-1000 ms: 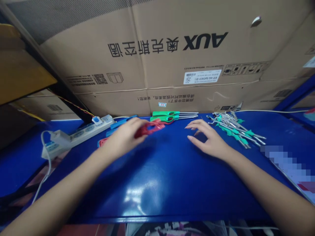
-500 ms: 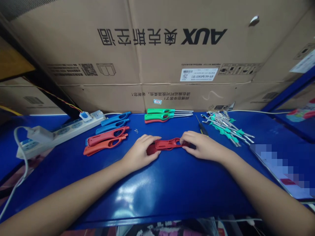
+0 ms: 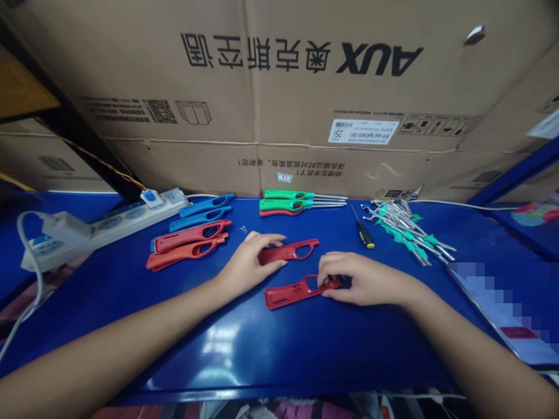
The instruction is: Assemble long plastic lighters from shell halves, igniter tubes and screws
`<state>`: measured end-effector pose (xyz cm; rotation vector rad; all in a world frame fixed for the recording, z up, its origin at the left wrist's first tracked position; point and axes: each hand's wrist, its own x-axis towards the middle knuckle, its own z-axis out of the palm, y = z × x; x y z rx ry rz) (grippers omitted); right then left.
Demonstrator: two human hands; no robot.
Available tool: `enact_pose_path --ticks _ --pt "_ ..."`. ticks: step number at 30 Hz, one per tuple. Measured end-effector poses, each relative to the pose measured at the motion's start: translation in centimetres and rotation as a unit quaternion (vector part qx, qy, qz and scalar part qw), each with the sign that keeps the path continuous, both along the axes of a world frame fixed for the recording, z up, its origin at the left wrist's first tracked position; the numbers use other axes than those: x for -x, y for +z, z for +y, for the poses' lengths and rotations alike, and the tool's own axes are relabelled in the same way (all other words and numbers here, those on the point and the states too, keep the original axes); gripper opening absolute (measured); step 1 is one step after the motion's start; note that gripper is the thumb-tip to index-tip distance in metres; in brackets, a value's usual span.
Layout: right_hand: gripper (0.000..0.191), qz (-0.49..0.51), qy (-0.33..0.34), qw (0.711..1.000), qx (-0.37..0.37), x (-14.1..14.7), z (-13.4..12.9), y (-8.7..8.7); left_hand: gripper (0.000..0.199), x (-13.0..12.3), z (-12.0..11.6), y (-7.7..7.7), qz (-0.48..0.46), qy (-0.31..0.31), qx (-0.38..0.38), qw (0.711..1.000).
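My left hand (image 3: 257, 256) grips the butt end of a red lighter handle half (image 3: 288, 252), whose trigger loop points right. Just nearer to me, my right hand (image 3: 349, 278) pinches the loop end of a second red handle half (image 3: 283, 294), its inner side facing up. The two halves lie apart, side by side, low over the blue table (image 3: 262, 355). Left of my left hand rest orange-red handles (image 3: 187, 251) and blue handles (image 3: 203, 215). Beyond my hands are green lighters (image 3: 286, 205) with metal tubes.
A black-and-yellow screwdriver (image 3: 365, 234) lies beyond my right hand. Right of it is a pile of metal tubes with teal parts (image 3: 406, 230). A white power strip (image 3: 117, 224) runs along the left. Small screws (image 3: 243, 229) sit near the middle. A big cardboard box (image 3: 288, 122) stands behind.
The two red halves, together before, are now apart. My right hand has drawn one half towards me, while my left hand keeps the other. The view has shifted slightly.
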<state>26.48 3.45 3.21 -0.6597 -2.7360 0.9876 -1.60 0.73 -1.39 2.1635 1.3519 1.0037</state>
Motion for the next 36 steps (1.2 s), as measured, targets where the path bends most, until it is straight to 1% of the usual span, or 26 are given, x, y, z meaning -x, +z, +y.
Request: enact_pose_path --ticks 3,6,8,10,12,15,19,23,28,30,33,36 --pt "0.014 0.029 -0.005 0.999 -0.014 0.5 -0.2 -0.6 0.039 -0.1 0.0 -0.1 -0.029 -0.031 -0.008 0.999" --pt "0.023 0.089 -0.058 0.992 -0.074 0.8 0.3 -1.2 0.032 -0.1 -0.4 0.3 -0.021 -0.060 -0.031 0.998" --pt "0.033 0.095 -0.081 0.985 -0.119 0.8 0.7 -1.7 0.034 -0.2 -0.7 0.9 0.004 -0.092 -0.036 0.995" --pt "0.037 0.077 -0.080 0.984 -0.139 0.8 1.1 -2.1 0.040 -0.2 -1.1 1.5 0.029 -0.132 -0.033 0.990" --pt "0.030 0.066 -0.081 0.984 -0.144 0.8 1.3 -2.3 0.048 -0.2 -1.5 1.9 0.058 -0.161 -0.037 0.985" --pt "0.017 0.062 -0.097 0.982 -0.150 0.8 1.3 -2.3 0.056 -0.3 -1.7 2.1 0.094 -0.183 -0.047 0.977" --pt "0.022 0.030 -0.111 0.981 -0.157 0.7 1.1 -1.8 0.059 -0.3 -1.7 2.2 0.108 -0.181 -0.048 0.976" --pt "0.011 -0.001 -0.107 0.983 -0.146 0.4 0.9 -1.2 0.058 -0.3 -1.7 2.3 0.118 -0.176 -0.040 0.976" --pt "0.028 -0.026 -0.089 0.987 -0.134 -0.3 0.7 -0.6 0.053 -0.3 -1.6 2.1 0.123 -0.163 -0.042 0.978" --pt "0.024 -0.033 -0.089 0.986 -0.137 -0.4 0.7 -0.5 0.050 -0.4 -1.5 2.0 0.120 -0.158 -0.041 0.979" --pt "0.011 -0.034 -0.092 0.983 -0.153 -0.4 0.9 -0.7 0.049 -0.4 -1.3 1.8 0.102 -0.163 -0.042 0.980" --pt "0.008 -0.026 -0.091 0.980 -0.175 -0.2 1.2 -1.1 0.049 -0.3 -1.1 1.5 0.089 -0.161 -0.041 0.982"
